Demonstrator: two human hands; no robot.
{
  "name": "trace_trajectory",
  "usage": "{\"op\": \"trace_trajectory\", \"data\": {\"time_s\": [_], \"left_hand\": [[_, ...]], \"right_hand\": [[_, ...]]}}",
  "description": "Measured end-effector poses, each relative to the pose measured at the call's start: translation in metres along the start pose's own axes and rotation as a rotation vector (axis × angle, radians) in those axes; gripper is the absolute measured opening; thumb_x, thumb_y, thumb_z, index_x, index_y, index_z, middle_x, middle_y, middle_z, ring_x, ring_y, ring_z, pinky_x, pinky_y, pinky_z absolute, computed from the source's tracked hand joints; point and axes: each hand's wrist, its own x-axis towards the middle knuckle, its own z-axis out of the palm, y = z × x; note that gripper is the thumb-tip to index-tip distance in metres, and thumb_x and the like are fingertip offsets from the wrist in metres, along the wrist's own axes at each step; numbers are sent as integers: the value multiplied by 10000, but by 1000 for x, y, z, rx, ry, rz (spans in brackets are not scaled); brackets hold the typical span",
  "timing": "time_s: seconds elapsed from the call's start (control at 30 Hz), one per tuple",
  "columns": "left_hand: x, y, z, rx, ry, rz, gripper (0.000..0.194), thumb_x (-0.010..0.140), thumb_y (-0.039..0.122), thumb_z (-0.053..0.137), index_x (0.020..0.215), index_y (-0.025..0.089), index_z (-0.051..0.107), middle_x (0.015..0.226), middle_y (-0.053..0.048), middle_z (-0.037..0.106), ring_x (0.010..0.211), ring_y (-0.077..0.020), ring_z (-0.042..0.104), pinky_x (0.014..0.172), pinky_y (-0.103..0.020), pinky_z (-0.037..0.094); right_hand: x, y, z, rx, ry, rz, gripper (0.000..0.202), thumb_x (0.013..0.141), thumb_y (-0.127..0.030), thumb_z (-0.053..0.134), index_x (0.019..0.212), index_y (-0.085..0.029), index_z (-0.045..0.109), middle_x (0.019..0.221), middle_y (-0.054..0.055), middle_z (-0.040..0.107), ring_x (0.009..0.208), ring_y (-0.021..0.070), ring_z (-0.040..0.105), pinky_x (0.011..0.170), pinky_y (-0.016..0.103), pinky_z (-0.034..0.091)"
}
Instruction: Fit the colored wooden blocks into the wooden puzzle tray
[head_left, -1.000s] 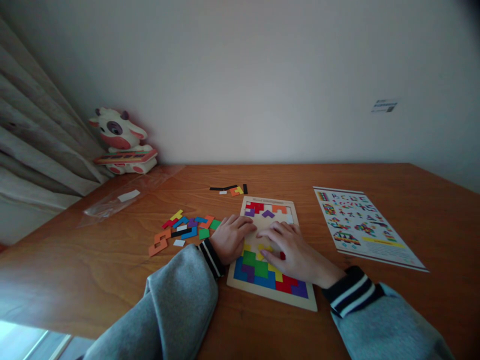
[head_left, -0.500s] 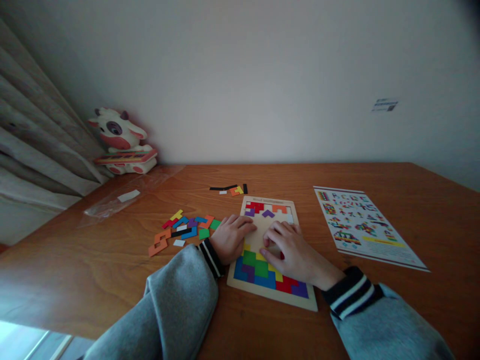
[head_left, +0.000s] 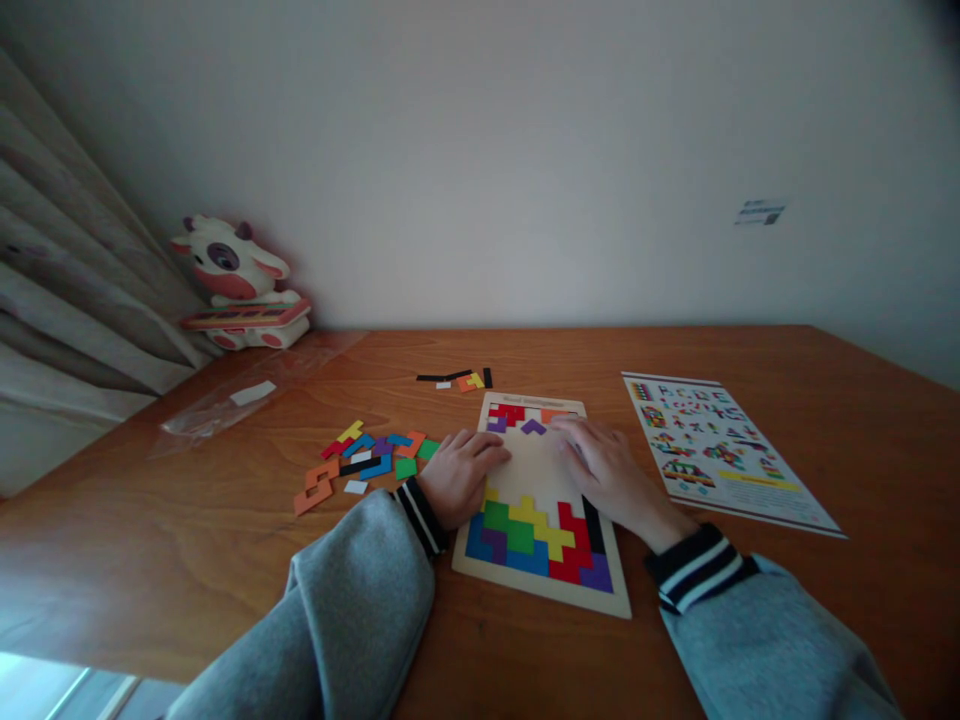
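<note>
Here's the puzzle board (head_left: 532,470), lying just below the centre of the frame at a slight slant, pale wood showing through its middle. Its lower half is packed with colour: blue and purple low on the left, green and yellow through the middle, red towards the right, a black piece (head_left: 594,527) along the right edge. Up at the top sit red, purple and orange, with a purple corner piece (head_left: 533,427) lying askew below them.

The left hand (head_left: 465,475) lies palm down across the board's left edge, its grip relaxed, fingers stretched out, nothing visible in it. And the right hand (head_left: 604,465) is over the upper right of the board, thumb and forefinger apart, no piece showing between them, fingertips just beside that orange piece (head_left: 553,415).

Left of the board, a spread of loose pieces (head_left: 379,467); a smaller bunch (head_left: 466,384) lies near the board's top, upper centre. Over to the right, a printed sheet (head_left: 709,440) on the brown tabletop (head_left: 187,560). Middle left, a clear plastic bag (head_left: 206,418); above it a cow toy (head_left: 236,262), beside the curtain (head_left: 75,270), and a label (head_left: 760,212) on the wall, upper right.
</note>
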Motion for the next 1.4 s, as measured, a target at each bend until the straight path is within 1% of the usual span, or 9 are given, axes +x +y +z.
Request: {"op": "trace_trajectory", "data": {"time_s": [0.07, 0.17, 0.4, 0.57, 0.67, 0.8, 0.97, 1.07, 1.4], "left_hand": [[0, 0, 0, -2, 6, 1, 448, 817, 93, 443, 1232, 193, 578, 1301, -101, 566, 1132, -270, 510, 933, -440, 441], [0, -1, 2, 1, 16, -1, 450, 813, 88, 455, 1232, 196, 579, 1300, -99, 562, 1131, -264, 509, 938, -437, 441], [1, 0, 2, 8, -8, -21, 452, 810, 83, 456, 1229, 194, 582, 1303, -100, 562, 1133, -266, 508, 939, -441, 440], [1, 0, 1, -3, -2, -12, 442, 821, 84, 442, 1226, 189, 582, 1305, -100, 562, 1134, -269, 511, 936, -439, 439], [1, 0, 1, -4, -2, -7, 444, 820, 89, 446, 1233, 188, 578, 1303, -103, 562, 1132, -271, 512, 937, -440, 439], [1, 0, 1, 1, -5, -10, 434, 827, 96, 439, 1228, 187, 581, 1304, -102, 562, 1128, -273, 512, 932, -446, 441], [1, 1, 0, -7, 2, -13, 453, 805, 83, 441, 1219, 190, 591, 1294, -104, 567, 1123, -268, 512, 933, -440, 445], [1, 2, -1, -7, 0, -13, 451, 805, 83, 442, 1217, 187, 592, 1291, -104, 571, 1121, -269, 515, 924, -440, 450], [0, -1, 2, 8, 1, -8, 460, 804, 87, 450, 1231, 194, 583, 1302, -102, 562, 1131, -266, 511, 936, -442, 447]], "right_hand": [[-1, 9, 3, -25, -19, -1, 372, 994, -264, 339, 1324, -221, 506, 1377, 120, 568, 1282, 260, 500, 1012, 497, 360], [-1, 12, 4, -65, -34, 6, 384, 995, -285, 341, 1329, -214, 518, 1384, 126, 570, 1308, 274, 483, 1034, 549, 326], [2, 4, -16, -55, -77, -54, 255, 958, -254, 455, 1050, -208, 689, 1025, 67, 750, 912, 232, 689, 870, 425, 492], [1, 7, -9, -15, -16, -119, 260, 944, -229, 489, 1120, -205, 678, 1198, 92, 696, 1101, 253, 630, 960, 461, 481], [1, 8, -6, -21, -6, -70, 238, 943, -276, 511, 1087, -214, 691, 1162, 93, 707, 1069, 267, 641, 944, 488, 493], [0, 7, -10, 39, -41, -48, 249, 938, -331, 532, 1091, -218, 692, 1143, 89, 690, 1061, 255, 634, 945, 458, 507], [-3, 13, -14, 139, -138, -112, 353, 926, -177, 445, 1191, -240, 670, 1251, 77, 647, 1162, 224, 594, 1024, 439, 470], [-5, 17, -14, 101, -174, -104, 359, 917, -210, 487, 1239, -242, 643, 1293, 82, 622, 1196, 245, 568, 1036, 475, 445], [-1, 10, -10, 31, -129, -111, 247, 957, -352, 518, 1106, -245, 684, 1089, 79, 669, 1022, 244, 632, 902, 449, 489]]}}
